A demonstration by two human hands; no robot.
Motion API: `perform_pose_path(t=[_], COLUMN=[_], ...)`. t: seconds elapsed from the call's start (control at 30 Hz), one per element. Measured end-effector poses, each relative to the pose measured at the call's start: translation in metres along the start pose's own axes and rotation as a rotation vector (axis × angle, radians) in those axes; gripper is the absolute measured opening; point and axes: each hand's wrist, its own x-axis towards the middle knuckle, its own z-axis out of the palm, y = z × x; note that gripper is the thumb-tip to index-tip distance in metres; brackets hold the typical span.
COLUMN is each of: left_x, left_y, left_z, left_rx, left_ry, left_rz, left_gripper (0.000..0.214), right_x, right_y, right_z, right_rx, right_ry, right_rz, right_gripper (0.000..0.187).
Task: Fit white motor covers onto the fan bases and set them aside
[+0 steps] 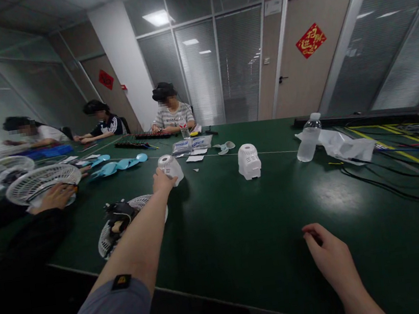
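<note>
— Where is the white housing that the person touches?
— The left white housing [171,168] stands upright on the green bench [239,235], a little left of the middle. The left hand [164,180] reaches to its near side and covers a part of it.
— Does this hand pinch it?
— The fingers lie against the shell, but I cannot tell whether they close firmly on it.
— And the right hand [329,254]?
— It is at the near side of the bench, well apart from the housing. Its fingers curl loosely, with a small gap beside the thumb.
— What is around?
— To the right stands a second white housing [249,161], and behind, between the two, lies a pale fan blade [225,147]. Under the left forearm is a white grille [105,240] with a dark motor [122,210] on it, partly hidden.
— And farther away?
— At the left, a co-worker's hand [59,196] touches another grille [38,180], near some blue blades [118,165]. At the right stands a clear bottle [309,141], beside a crumpled white bag [347,145].
</note>
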Motion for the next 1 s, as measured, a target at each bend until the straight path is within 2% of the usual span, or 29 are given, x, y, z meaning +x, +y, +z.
perform_pose_path(t=[0.13,0.2,0.27,0.33,0.43,0.5,0.6,0.7,0.77,0.9,1.0], left_x=[-0.015,-0.028,-0.042,-0.059,-0.088,-0.105,-0.12,-0.121,-0.118,-0.119,-0.127], left_y=[0.008,0.016,0.024,0.028,0.017,-0.002,-0.047,-0.103,-0.143,-0.209,-0.236], left_z=[-0.012,-0.021,-0.035,-0.055,-0.091,-0.116,-0.147,-0.162,-0.163,-0.149,-0.135], left_rx=[-0.002,-0.006,-0.004,0.006,0.037,0.057,0.081,0.104,0.09,0.005,-0.164], left_ry=[0.011,0.052,0.083,0.088,0.084,0.134,0.258,0.411,0.444,0.339,0.151], left_rz=[0.075,0.156,0.258,0.359,0.48,0.557,0.555,0.492,0.379,0.089,-0.005], left_gripper=[0.122,0.12,0.105,0.081,0.046,0.038,0.039,0.039,0.042,0.053,0.057], right_x=[-0.001,-0.001,-0.001,0.0,0.001,0.001,0.0,-0.001,-0.002,-0.005,-0.006], right_y=[-0.002,-0.001,0.0,0.002,0.004,0.004,0.004,0.004,0.004,0.003,0.002], right_z=[-0.002,-0.002,-0.001,0.0,0.001,0.001,0.001,0.002,0.002,0.001,0.001], right_rx=[0.001,-0.002,-0.005,-0.003,0.008,0.017,0.013,0.008,0.014,0.025,0.029], right_ry=[0.0,-0.006,-0.011,-0.008,-0.001,-0.002,0.003,0.006,0.004,0.005,0.016], right_rz=[-0.002,-0.009,-0.013,-0.016,-0.017,-0.022,-0.025,-0.027,-0.028,-0.031,-0.04], right_gripper=[0.033,0.033,0.032,0.032,0.03,0.029,0.028,0.027,0.026,0.026,0.027])
